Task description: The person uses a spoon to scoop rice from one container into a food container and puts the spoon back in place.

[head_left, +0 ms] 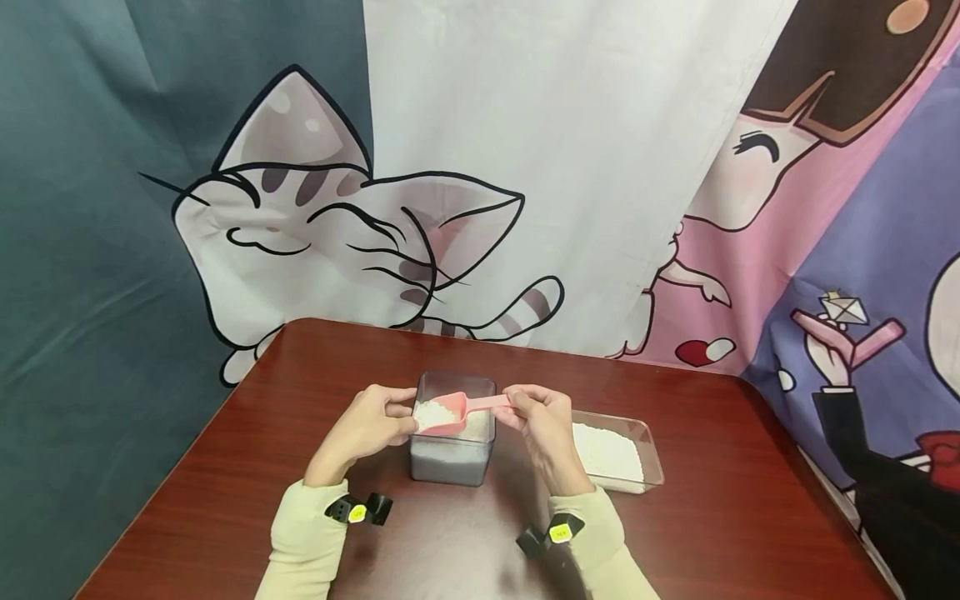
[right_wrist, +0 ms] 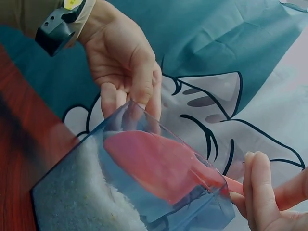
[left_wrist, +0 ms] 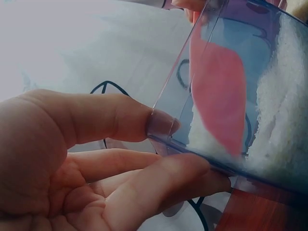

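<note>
I see one pink plastic scoop (head_left: 452, 411), its bowl heaped with white grains, held level over the open top of a clear square container (head_left: 453, 442) standing mid-counter (head_left: 720, 517). That container is partly filled with the same white grains. My right hand (head_left: 542, 419) pinches the scoop's handle between thumb and fingers. My left hand (head_left: 372, 423) grips the container's near-left corner, thumb on the rim, fingers against the wall. One second container, a shallow clear tray (head_left: 617, 450) of white grains, lies just right of the right hand. Two containers, one scoop.
</note>
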{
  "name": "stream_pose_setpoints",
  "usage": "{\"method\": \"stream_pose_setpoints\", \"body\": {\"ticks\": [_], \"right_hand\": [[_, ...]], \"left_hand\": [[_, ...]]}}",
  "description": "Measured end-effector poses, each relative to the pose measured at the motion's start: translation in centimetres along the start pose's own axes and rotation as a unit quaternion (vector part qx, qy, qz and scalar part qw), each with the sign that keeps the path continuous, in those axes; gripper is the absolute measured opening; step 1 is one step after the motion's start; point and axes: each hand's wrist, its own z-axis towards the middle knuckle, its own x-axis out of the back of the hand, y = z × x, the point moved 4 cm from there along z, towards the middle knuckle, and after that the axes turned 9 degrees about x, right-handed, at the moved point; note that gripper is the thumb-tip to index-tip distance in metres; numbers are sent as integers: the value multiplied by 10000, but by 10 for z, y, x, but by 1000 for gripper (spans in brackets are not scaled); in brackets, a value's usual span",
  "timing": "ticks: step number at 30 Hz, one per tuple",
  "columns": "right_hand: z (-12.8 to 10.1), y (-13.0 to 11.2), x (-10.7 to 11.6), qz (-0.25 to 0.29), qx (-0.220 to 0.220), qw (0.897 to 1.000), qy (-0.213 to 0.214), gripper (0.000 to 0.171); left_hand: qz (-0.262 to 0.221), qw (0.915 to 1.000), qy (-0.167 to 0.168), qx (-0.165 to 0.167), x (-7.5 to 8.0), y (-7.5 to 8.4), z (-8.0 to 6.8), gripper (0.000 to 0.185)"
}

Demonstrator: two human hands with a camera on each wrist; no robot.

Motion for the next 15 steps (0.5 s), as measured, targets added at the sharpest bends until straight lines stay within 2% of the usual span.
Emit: {"method": "stream_pose_setpoints", "body": {"ticks": [7, 15], "right_hand": [[4, -1, 4, 370, -69, 9993, -77, 21], [7, -5, 19, 615, -269, 9977, 130, 12]], "left_hand": [[-41, 10000, 39, -27, 2, 1, -1, 54], [-133, 9999, -13, -59, -1, 0, -2, 53]]}}
